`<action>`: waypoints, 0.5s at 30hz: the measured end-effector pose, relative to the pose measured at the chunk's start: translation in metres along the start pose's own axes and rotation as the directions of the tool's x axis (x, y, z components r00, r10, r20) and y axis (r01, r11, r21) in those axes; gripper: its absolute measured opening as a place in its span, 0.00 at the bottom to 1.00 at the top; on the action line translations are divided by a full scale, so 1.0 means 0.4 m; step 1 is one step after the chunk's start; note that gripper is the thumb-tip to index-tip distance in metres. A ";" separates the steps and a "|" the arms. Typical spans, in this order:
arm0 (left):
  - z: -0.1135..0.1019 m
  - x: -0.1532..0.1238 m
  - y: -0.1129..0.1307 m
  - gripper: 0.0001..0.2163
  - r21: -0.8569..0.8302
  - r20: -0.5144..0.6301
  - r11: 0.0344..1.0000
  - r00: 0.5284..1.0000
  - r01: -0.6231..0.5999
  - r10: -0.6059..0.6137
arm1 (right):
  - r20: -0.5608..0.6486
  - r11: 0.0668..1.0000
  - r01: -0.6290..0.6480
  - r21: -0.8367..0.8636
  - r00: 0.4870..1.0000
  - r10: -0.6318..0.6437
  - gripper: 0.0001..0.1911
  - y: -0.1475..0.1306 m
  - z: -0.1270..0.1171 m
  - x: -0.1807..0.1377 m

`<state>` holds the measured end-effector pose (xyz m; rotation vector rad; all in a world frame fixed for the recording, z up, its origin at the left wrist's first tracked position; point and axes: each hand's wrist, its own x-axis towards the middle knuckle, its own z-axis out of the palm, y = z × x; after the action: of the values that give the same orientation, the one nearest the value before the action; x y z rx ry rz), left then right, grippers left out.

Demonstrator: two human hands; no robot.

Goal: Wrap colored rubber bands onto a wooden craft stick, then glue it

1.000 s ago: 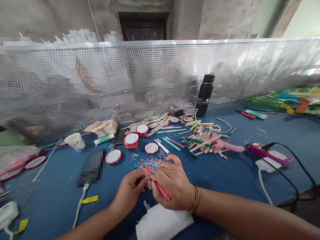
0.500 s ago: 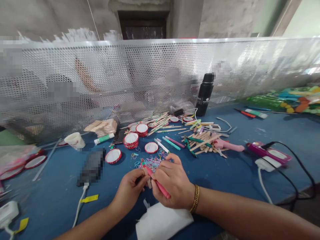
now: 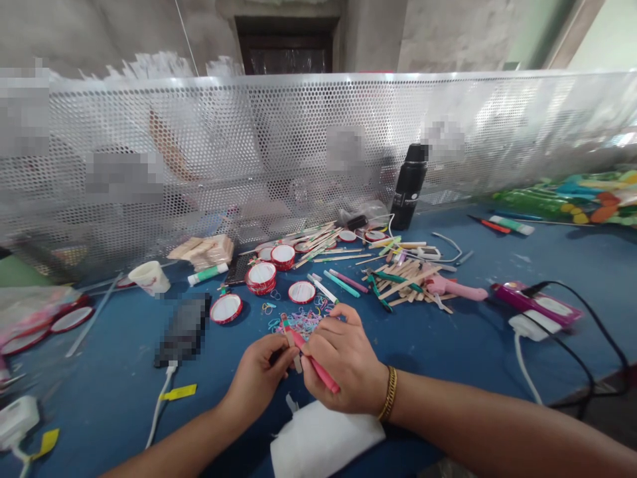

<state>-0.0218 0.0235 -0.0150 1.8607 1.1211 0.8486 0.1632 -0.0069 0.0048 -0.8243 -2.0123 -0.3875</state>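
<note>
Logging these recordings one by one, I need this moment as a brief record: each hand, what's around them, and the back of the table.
Left hand: pinches a wooden stick
Right hand: grips a pink marker, tip at the stick
Beyond hands: loose coloured bands
Right of bands: pile of wooden sticks
Back: black bottle, upright before a perforated screen

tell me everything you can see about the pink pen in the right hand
The pink pen is a slim, evenly coloured rod that looks like plastic. The right hand grips it in writing fashion, its fingers covering the middle. It slants, with the blunt rear end toward the wearer and to the right, and the front end at the flat wooden stick in the left hand. The tip itself is too small to make out.
</note>
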 end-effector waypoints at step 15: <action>0.000 -0.002 0.011 0.13 -0.019 0.015 1.000 1.000 0.000 0.000 | -0.005 1.000 0.009 -0.005 1.000 -0.009 0.03 0.002 -0.002 0.002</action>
<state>-0.0204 0.0213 -0.0112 1.8486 1.0999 0.8417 0.1639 -0.0064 0.0060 -0.8174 -2.0118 -0.3991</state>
